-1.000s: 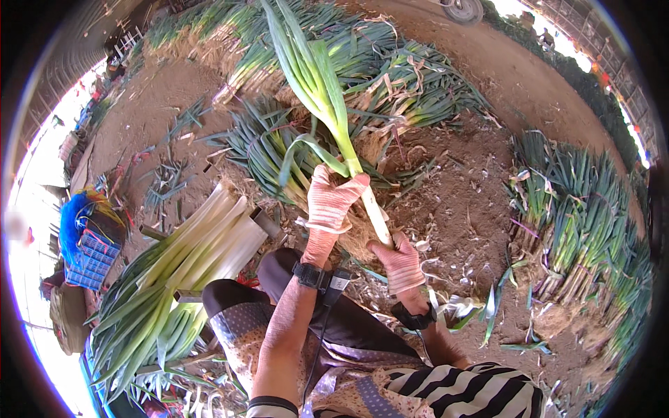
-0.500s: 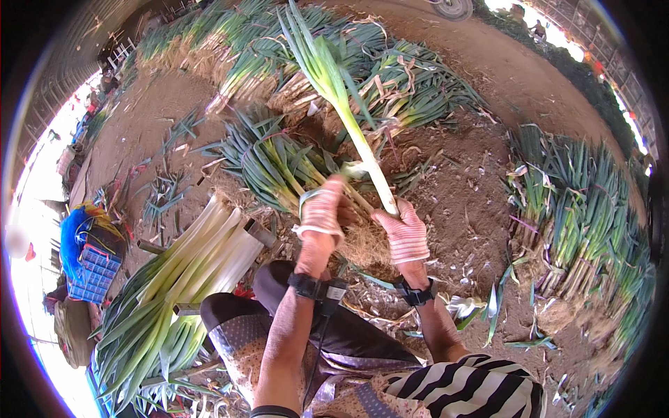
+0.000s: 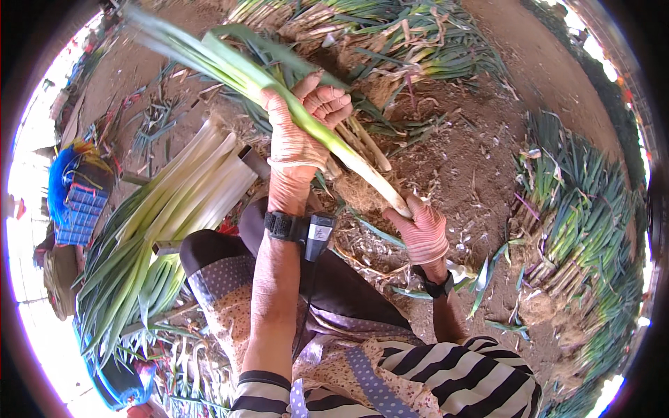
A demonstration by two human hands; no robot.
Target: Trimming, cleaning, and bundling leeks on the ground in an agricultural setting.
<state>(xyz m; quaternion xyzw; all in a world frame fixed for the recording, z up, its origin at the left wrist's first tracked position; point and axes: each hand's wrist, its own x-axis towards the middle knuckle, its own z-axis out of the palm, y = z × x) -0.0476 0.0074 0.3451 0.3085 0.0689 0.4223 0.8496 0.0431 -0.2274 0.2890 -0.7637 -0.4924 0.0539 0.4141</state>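
Observation:
A long green onion (image 3: 315,127) slants across in front of me, its white base low right and its green leaves high left, blurred at the tips. My right hand (image 3: 424,228), in a pinkish striped glove, pinches the base end. The stalk lies across the palm of my gloved left hand (image 3: 296,132), between the thumb and loosely curled fingers. Behind that hand, untrimmed onions with roots (image 3: 362,143) lie on the soil. To the left, cleaned onions (image 3: 178,195) rest in a pile on a metal-ended frame (image 3: 253,161), white ends away from me.
Bundles of onions (image 3: 446,49) lie at the far side, and another long row (image 3: 578,223) lines the right. A blue checked bag (image 3: 82,212) stands at the far left. Loose leaves (image 3: 488,282) litter the brown soil.
The onion has swung from nearly upright to a leftward slant. My left hand has moved up and left under its stalk; my right hand has come slightly nearer and right. The view has shifted.

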